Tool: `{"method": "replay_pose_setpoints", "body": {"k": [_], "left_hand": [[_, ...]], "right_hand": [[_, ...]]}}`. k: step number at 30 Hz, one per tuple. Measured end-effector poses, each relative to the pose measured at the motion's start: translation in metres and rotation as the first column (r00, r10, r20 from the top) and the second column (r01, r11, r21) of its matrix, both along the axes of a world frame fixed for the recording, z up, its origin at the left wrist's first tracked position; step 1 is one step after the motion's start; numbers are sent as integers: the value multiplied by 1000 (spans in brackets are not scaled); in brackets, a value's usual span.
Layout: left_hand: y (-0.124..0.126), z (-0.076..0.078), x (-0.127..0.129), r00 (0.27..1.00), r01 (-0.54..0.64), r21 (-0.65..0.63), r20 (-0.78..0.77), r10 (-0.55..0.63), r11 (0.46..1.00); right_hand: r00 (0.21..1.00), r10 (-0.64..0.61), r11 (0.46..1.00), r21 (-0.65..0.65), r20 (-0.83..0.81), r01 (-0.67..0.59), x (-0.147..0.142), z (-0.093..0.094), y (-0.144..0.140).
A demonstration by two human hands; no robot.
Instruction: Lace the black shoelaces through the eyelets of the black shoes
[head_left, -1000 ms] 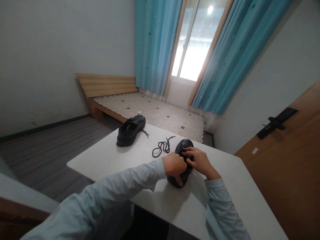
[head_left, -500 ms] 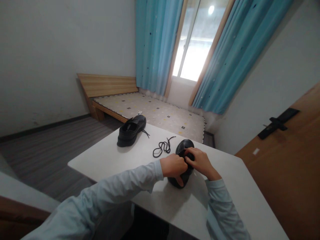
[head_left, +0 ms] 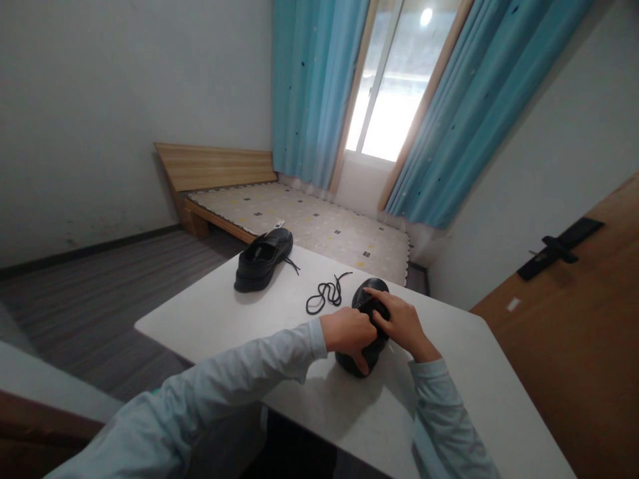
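A black shoe (head_left: 370, 286) rests on the white table, its toe pointing away from me. My left hand (head_left: 350, 334) grips its near part, fingers reaching into the opening and thumb down along the side. On the shoe's upper, near the tongue, lies my right hand (head_left: 399, 320), its index finger stretched toward the toe and its thumb bent below. Whether a lace is between those fingers is hidden. A loose black shoelace (head_left: 327, 296) lies in curves left of the shoe. Farther left stands a second black shoe (head_left: 257, 266), a lace trailing from its side.
The white table (head_left: 210, 319) has a rounded left corner and a near edge close to my body. Beyond it is a bed (head_left: 319, 219) with a patterned mattress. A wooden door (head_left: 574, 319) with a black handle is on the right; blue curtains (head_left: 319, 86) flank the window.
My right index finger has straightened and shifted forward over the shoe's upper, toward the toe. The left hand keeps its grip, and the loose lace and the other shoe stay in place.
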State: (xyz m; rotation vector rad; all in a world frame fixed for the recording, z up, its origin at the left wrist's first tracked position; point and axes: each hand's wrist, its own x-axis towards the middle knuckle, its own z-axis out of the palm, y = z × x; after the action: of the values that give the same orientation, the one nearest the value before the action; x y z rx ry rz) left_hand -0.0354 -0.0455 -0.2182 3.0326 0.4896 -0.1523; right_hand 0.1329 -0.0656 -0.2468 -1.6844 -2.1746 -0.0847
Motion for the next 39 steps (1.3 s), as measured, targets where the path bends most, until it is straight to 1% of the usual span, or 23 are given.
{"method": "replay_pose_setpoints", "body": {"k": [3,6,9,11,13,15,16,17,19,20,21,22,23,25,26,29,32,35,37,39], "left_hand": [[1,0,2,1000,5,-43,2,-5,999],[2,5,2,1000,29,-122,11,-27,992],[9,20,-1,994,107,-200,51,-98,974],[18,33,-6,990,122,-287,105,-95,950],[32,43,-11,980,93,-339,199,-25,936],[49,48,-13,946,7,-376,304,116,927],[59,47,-13,914,-58,-385,350,204,921],[69,44,-12,871,-135,-394,390,299,909],[89,30,-6,745,-337,-407,436,505,849],[99,21,-2,675,-450,-393,437,594,802],[107,11,1,596,-563,-378,431,678,735],[114,-1,4,530,-645,-366,417,738,670],[120,-12,6,481,-707,-358,389,786,610],[127,-34,8,408,-794,-334,325,853,507],[129,-44,8,391,-821,-312,302,869,478],[130,-66,6,390,-846,-269,277,878,461],[129,-78,5,403,-852,-226,294,867,472],[129,-83,7,436,-842,-184,318,842,506],[128,-83,9,459,-828,-184,323,828,531],[126,-82,11,470,-819,-189,323,822,542]], "right_hand": [[1000,-3,1000,-3,-5,3,1,1,0],[1000,1,1000,-12,-22,-1,2,2,1],[999,15,1000,-17,-41,-16,5,1,2],[999,24,1000,-13,-44,-24,7,0,4],[999,16,1000,-4,-37,-17,8,-2,4],[999,12,1000,9,-33,-11,9,-3,4],[999,14,1000,14,-35,-14,9,-3,3],[999,20,1000,17,-42,-19,9,-3,3],[998,26,1000,17,-57,-25,9,-3,2],[998,23,1000,16,-62,-22,10,-2,3],[998,17,1000,16,-64,-16,10,-2,3],[998,15,1000,17,-66,-14,10,-2,3],[998,16,1000,18,-68,-14,11,-2,4],[997,21,999,25,-71,-19,11,-2,5],[997,23,999,30,-73,-21,10,-2,5],[998,19,999,44,-67,-17,9,-3,4],[999,-8,999,34,-39,9,7,-4,3],[999,-31,999,15,-24,31,7,-6,3],[999,-35,999,11,-37,35,8,-8,5],[998,-37,999,6,-56,37,9,-10,6]]}}
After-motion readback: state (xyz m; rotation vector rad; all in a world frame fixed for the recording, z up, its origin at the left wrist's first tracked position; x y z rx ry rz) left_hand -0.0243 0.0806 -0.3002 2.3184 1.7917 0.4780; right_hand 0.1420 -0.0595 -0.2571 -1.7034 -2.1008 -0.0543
